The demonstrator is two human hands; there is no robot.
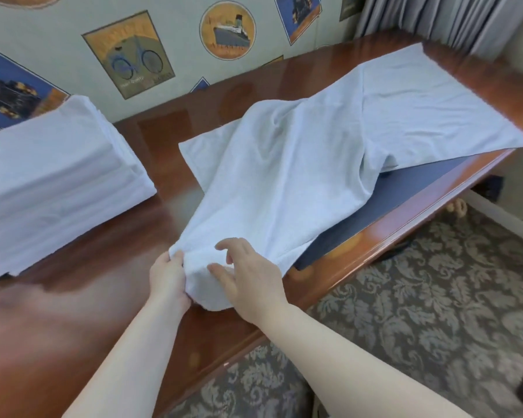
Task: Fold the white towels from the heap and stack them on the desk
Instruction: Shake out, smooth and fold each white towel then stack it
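Fingers of the left hand point(168, 274) pinch the towel point(284, 176) near its end on the desk point(103, 312); the right hand point(248, 276) hovers spread, holding nothing.

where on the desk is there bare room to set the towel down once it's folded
Bare wood lies between the folded stack and the spread towel, and on the near desk left of the left hand. The far right is crowded: towel and blue pad.
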